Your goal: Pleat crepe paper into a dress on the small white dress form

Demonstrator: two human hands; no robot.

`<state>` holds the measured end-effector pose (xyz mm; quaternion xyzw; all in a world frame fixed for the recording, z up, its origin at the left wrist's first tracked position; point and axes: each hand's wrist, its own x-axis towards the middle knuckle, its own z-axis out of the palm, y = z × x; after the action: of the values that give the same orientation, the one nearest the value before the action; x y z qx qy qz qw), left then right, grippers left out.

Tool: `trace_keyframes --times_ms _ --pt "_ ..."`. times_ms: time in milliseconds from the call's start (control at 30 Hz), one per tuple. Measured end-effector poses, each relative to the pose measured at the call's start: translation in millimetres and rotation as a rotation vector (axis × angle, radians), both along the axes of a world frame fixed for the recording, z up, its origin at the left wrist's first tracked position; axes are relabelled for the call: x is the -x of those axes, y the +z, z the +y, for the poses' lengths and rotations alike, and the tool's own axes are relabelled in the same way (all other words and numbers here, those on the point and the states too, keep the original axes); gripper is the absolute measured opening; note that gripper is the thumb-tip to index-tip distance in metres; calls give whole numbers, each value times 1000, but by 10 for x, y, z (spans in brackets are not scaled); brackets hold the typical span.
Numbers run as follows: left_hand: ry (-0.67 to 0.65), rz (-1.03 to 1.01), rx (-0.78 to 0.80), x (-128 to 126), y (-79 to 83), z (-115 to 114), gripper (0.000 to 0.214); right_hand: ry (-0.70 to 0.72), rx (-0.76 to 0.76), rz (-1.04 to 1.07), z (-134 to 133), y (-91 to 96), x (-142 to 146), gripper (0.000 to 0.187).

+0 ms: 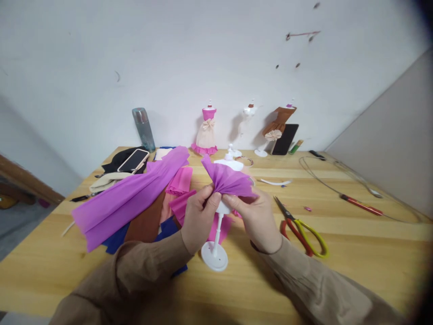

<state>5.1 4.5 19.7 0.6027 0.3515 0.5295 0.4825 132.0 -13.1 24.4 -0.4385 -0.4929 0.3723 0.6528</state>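
A fan of gathered purple crepe paper (230, 178) spreads across the upper front of a small white dress form (215, 256). My left hand (201, 216) is closed, its thumb and fingers pinching the left side of the gathers. On the other side, my right hand (259, 219) grips the paper, thumb near the middle and fingers mostly hidden behind it. The form's white neck and shoulders show above the paper, and its stand and round base show below. Pink paper lies behind the stand.
A long purple crepe strip (135, 194) lies over brown, blue and pink pieces at left, near a phone (134, 160). Scissors (299, 230) rest at right, with a red-handled tool and cable (361, 204) beyond. Dressed mini forms (207, 126) and a bottle (143, 128) stand along the wall.
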Motion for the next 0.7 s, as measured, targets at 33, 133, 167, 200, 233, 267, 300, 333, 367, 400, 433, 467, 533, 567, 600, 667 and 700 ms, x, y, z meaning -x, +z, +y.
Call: trace_keyframes --times_ms 33,133,167,200,233,267,300,333,367,400,433,467,533,567,600,667,700 --pt "0 -4 0 -2 2 -7 32 -7 -12 -13 -8 7 6 11" --pt "-8 -15 28 -2 15 -15 34 -15 -30 -37 -11 1 10 12" --pt "8 -18 36 0 19 -16 33 -28 -39 -54 -7 -7 7 12" --pt "31 -25 39 3 22 -19 29 -50 -52 -77 -2 -14 3 12" --pt "50 -38 37 7 23 -21 24 -81 -69 -107 2 -20 -1 12" --pt "60 -58 31 12 20 -23 22 -112 -86 -136 6 -24 -5 11" --pt "52 -75 26 18 12 -23 23 -138 -104 -162 8 -24 -8 11" --pt "29 -81 21 25 -3 -20 25 -154 -117 -183 10 -21 -11 11" --pt "0 -70 18 32 -24 -15 26 -161 -127 -196 10 -18 -13 11" --pt "-14 -46 12 39 -51 -6 28 -162 -138 -204 8 -15 -14 12" --pt "-17 -11 2 45 -83 5 30 -159 -151 -212 6 -14 -15 12" --pt "1 17 -8 50 -116 16 33 -160 -167 -226 2 -16 -17 13" --pt "19 20 -39 55 -173 36 34 -183 -220 -273 -10 -28 -20 11" --pt "6 12 -46 55 -195 43 35 -199 -254 -303 -18 -35 -22 10" --pt "-15 7 -53 54 -210 49 36 -215 -291 -334 -26 -41 -23 11" --pt "-54 4 -74 53 -236 55 37 -240 -360 -385 -46 -45 -24 17" --pt "-60 3 -84 53 -253 57 37 -246 -390 -407 -58 -39 -23 19"
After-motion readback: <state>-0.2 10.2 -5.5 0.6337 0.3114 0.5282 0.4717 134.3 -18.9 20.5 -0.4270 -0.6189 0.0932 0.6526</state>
